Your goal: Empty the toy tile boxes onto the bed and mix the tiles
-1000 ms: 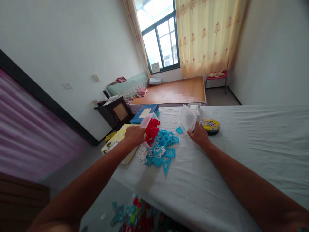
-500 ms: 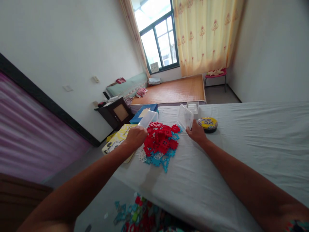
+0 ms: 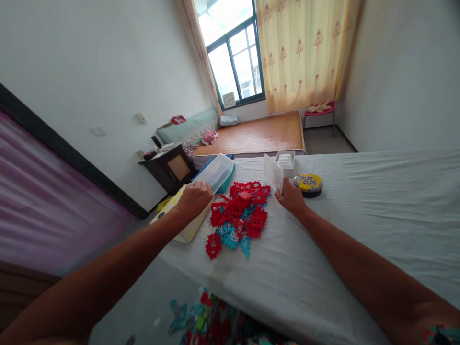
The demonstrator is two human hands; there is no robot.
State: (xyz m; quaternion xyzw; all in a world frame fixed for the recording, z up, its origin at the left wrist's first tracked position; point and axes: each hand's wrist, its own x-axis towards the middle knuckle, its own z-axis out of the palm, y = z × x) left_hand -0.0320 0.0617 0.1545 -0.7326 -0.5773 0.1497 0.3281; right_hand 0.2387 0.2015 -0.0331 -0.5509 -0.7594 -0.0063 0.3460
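Note:
My left hand [image 3: 196, 197] is closed on the near end of a clear plastic box [image 3: 216, 173], raised and tilted left of a heap of toy pieces. My right hand [image 3: 291, 197] grips a flat clear plastic lid [image 3: 273, 173] that stands nearly upright right of the heap. Between both hands, the pile of red snowflake-like plastic pieces [image 3: 239, 211] lies on the white sheet. Blue pieces [image 3: 228, 237] and white lattice pieces [image 3: 207, 231] show at its near edge.
A yellow cartoon box [image 3: 187, 230] and a blue box [image 3: 228, 179] stand at the left. Beyond my right hand are a white box [image 3: 286, 163] and a round yellow-topped tin [image 3: 308, 184]. Colourful pieces [image 3: 203, 318] lie on the floor below the sheet's edge.
My left hand has moved slightly left, turning the clear box away from the heap. The red pieces have spread, with one now at the near left edge. The lid has turned more edge-on.

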